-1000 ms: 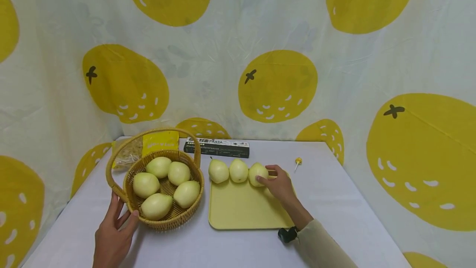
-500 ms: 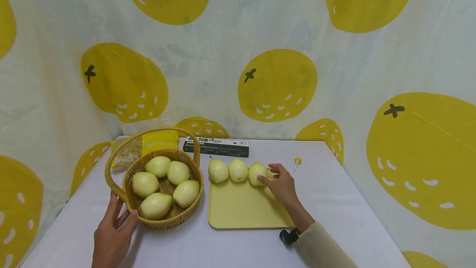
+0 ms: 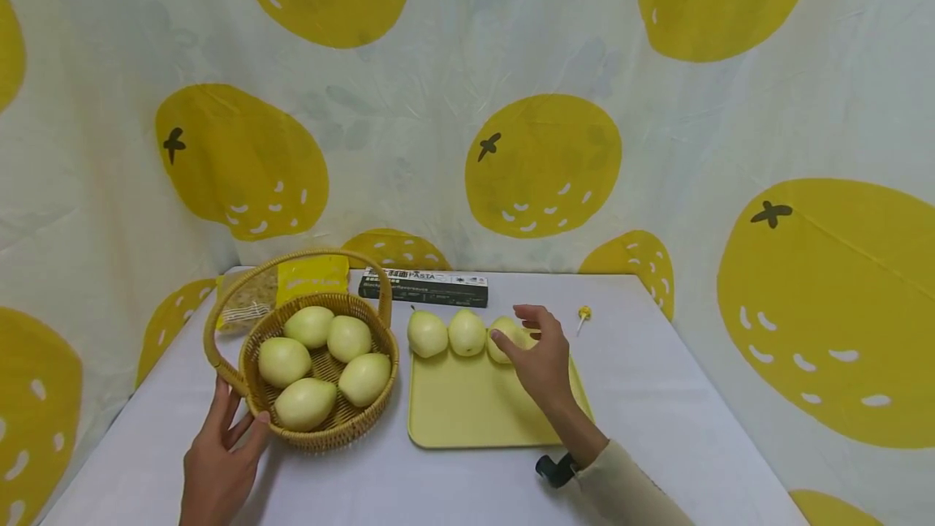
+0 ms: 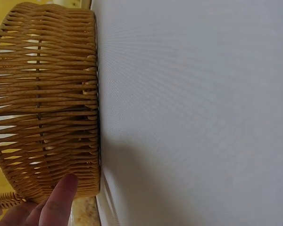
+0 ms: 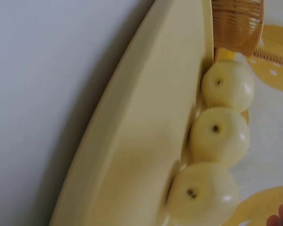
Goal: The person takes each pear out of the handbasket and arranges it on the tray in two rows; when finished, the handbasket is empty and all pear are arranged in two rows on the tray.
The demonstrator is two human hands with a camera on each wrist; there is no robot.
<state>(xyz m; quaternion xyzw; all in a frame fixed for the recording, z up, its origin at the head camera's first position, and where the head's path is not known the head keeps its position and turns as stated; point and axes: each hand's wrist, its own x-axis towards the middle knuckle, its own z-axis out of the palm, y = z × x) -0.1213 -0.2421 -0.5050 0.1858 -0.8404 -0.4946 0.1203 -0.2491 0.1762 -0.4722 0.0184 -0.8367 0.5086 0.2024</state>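
Note:
A wicker basket (image 3: 336, 433) with an arched handle holds several pale green pears (image 3: 307, 404). My left hand (image 3: 219, 461) holds its near left side, thumb at the rim and fingers by the handle's foot; in the left wrist view a finger (image 4: 59, 202) lies against the woven wall. To the right is a pale yellow tray (image 3: 482, 412). Three pears stand in a row along its far edge: the left pear (image 3: 427, 335), the middle pear (image 3: 467, 333) and the right pear (image 5: 203, 193). My right hand (image 3: 544, 360), thumb and fingers spread, is beside the right pear and partly covers it.
Behind the basket lie a clear bag of pasta (image 3: 252, 299) and a yellow packet (image 3: 312, 274). A black-and-white pasta box (image 3: 424, 289) lies behind the tray. A lollipop (image 3: 583, 315) is at the right on the white tablecloth (image 3: 657, 428). A fruit-print curtain (image 3: 409, 144) hangs behind.
My right hand has let go of the right pear and drawn slightly up and back from it, fingers spread. The left hand and basket have stayed in place.

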